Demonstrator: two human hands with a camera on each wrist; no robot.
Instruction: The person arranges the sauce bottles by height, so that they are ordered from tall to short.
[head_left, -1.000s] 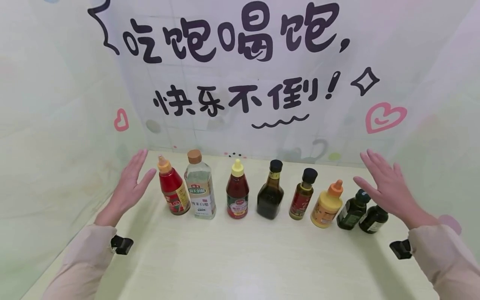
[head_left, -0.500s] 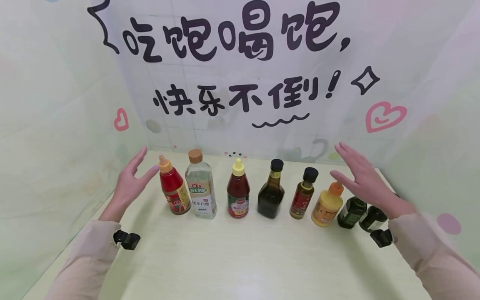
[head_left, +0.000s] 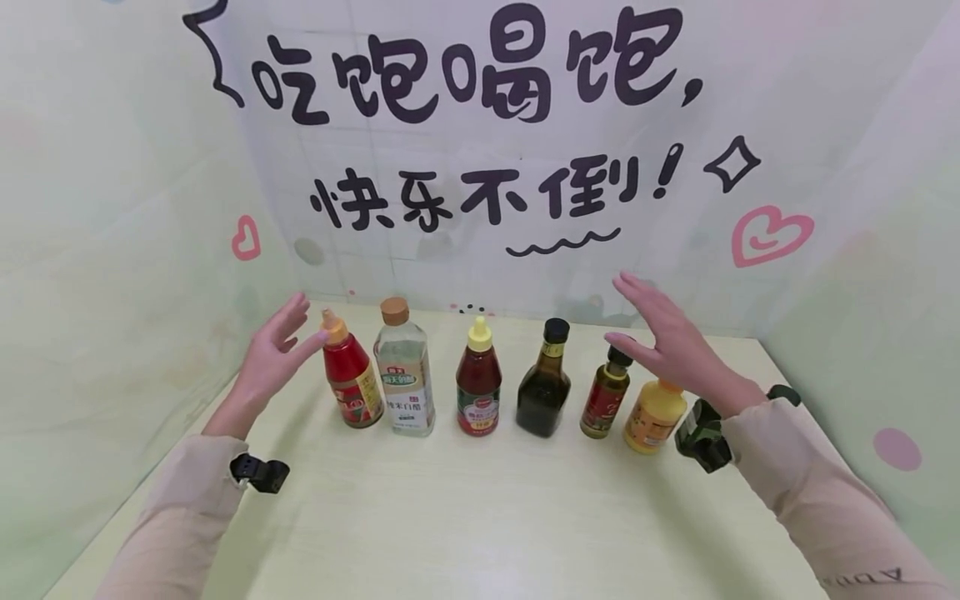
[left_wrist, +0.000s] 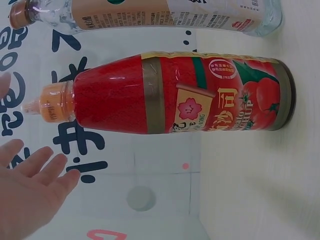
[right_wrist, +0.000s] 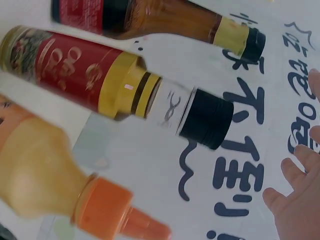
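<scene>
A row of upright bottles is shown along the back of the counter (head_left: 480, 517), with both hands raised about its upper part; the ketchup bottle (head_left: 352, 383) stands at the left end, nearest the left hand (head_left: 270, 362), whose fingers (left_wrist: 64, 184) are extended, slightly bent and empty; the right hand (head_left: 678, 348) is seen in front of the yellow bottle (head_left: 655, 417), near the small oil bottle (head_left: 604, 396), its fingers likewise extended and gripping nothing; in both wrist views a gap is left between visible fingers and caps. For a sound approach, each hand is best lowered beside a bottle rather than over it, so that slender nozzles and tall caps are not knocked; a hold on the broad body is to be preferred, thumb opposed; since the vinegar bottle (head_left: 405, 383) stands close beside the ketchup bottle, slow sideways closing is advised.
</scene>
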